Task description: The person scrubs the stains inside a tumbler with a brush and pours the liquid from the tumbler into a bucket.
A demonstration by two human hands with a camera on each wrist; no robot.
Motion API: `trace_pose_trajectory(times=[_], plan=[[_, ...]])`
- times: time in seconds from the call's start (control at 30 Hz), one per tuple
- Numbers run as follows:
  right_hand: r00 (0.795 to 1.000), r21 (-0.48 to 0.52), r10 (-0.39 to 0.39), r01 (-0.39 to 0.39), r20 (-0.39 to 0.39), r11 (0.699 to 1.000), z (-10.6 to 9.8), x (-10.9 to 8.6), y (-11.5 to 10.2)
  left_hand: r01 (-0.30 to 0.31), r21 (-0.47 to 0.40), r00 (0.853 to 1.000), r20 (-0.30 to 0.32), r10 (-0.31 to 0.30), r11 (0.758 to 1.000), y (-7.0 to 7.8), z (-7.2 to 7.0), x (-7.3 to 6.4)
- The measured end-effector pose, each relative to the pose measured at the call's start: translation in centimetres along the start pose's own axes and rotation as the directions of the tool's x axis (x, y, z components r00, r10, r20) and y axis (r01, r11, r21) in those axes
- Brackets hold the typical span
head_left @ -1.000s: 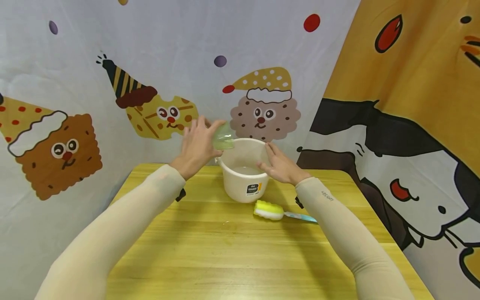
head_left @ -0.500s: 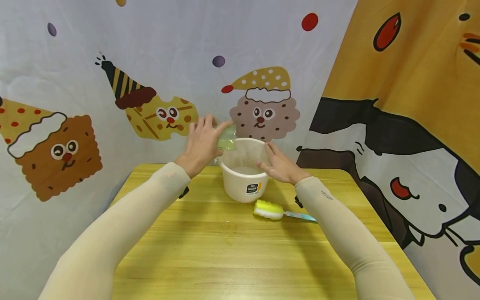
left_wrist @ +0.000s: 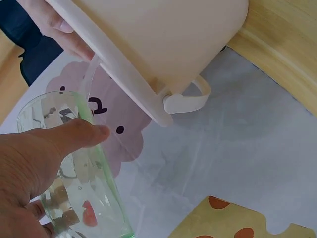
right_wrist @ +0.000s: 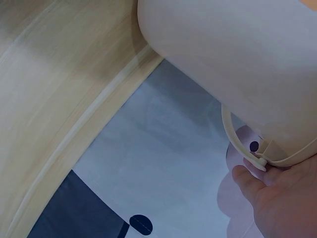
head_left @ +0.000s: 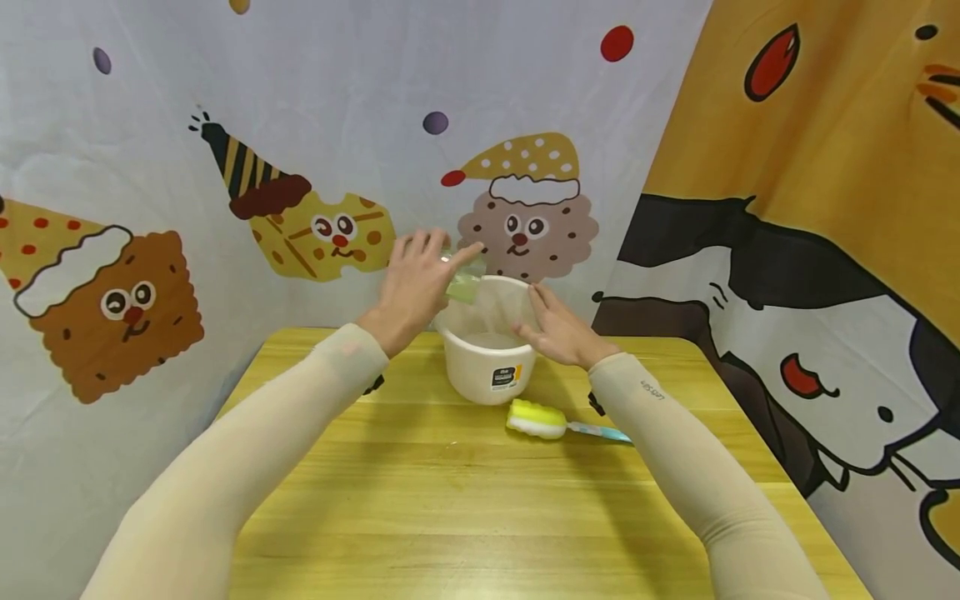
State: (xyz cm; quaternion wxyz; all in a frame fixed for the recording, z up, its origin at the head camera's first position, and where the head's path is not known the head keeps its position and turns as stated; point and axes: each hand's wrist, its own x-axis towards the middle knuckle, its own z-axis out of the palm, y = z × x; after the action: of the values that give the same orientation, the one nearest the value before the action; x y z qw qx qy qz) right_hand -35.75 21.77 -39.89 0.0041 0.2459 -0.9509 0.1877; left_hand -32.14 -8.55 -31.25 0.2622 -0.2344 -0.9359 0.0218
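Note:
My left hand holds a clear, green-tinted drinking glass, tipped sideways over the left rim of a cream bucket. The left wrist view shows the thumb across the glass, which has small red and brown marks. A thin stream of water runs from its lip into the bucket. Some liquid is visible on the bucket's floor. My right hand holds the bucket's right rim, thumb over the inside; the right wrist view shows fingers outside, by the handle.
A bottle brush with a yellow-and-white sponge head and blue handle lies in front of the bucket, partly behind my right forearm. The wooden table meets a cartoon-printed cloth at the back. Water drops dot the tabletop.
My left hand has shifted right with the glass, bringing it further over the bucket and tipping it more. A pouring stream now shows clearly. My right hand and the brush stay put.

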Motion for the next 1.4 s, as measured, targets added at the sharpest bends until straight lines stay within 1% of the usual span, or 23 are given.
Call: trace_pose_trajectory(times=[0.17,0.3,0.47,0.67,0.8,1.0,1.1,1.27,1.4], plan=[[1.000,-0.002,-0.005,0.005,0.000,1.000,0.1,-0.1,-0.1,-0.067,0.078,0.997,-0.036,0.069,0.995,0.1,0.6,-0.1],[1.000,-0.001,-0.008,0.008,0.009,1.000,0.1,0.0,-0.2,-0.107,0.125,0.992,-0.054,0.114,0.986,0.3,1.1,-0.3],[1.000,0.002,-0.006,0.006,0.014,1.000,0.1,-0.1,-0.4,-0.138,0.169,0.986,-0.072,0.152,0.976,0.5,1.2,-0.5],[1.000,-0.008,0.002,-0.002,0.007,1.000,0.2,0.0,-0.3,-0.165,0.207,0.975,-0.114,0.191,0.964,0.8,1.4,-0.5],[1.000,-0.006,0.004,-0.004,0.005,1.000,0.3,-0.1,-0.2,-0.169,0.207,0.972,-0.125,0.198,0.963,0.9,1.6,-0.5],[1.000,-0.006,-0.004,0.004,0.001,1.000,0.2,0.1,-0.2,-0.166,0.211,0.977,-0.094,0.189,0.963,0.9,1.5,-0.5],[1.000,-0.004,-0.004,0.004,-0.003,1.000,0.2,0.1,-0.2,-0.162,0.209,0.979,-0.089,0.184,0.964,0.9,1.6,-0.6],[1.000,-0.002,-0.006,0.006,-0.004,1.000,0.1,0.0,-0.2,-0.153,0.187,0.979,-0.103,0.175,0.970,0.9,1.5,-0.8],[1.000,-0.002,-0.004,0.004,0.000,1.000,0.0,0.0,-0.2,-0.124,0.137,0.982,-0.126,0.141,0.983,0.8,1.5,-0.9]])
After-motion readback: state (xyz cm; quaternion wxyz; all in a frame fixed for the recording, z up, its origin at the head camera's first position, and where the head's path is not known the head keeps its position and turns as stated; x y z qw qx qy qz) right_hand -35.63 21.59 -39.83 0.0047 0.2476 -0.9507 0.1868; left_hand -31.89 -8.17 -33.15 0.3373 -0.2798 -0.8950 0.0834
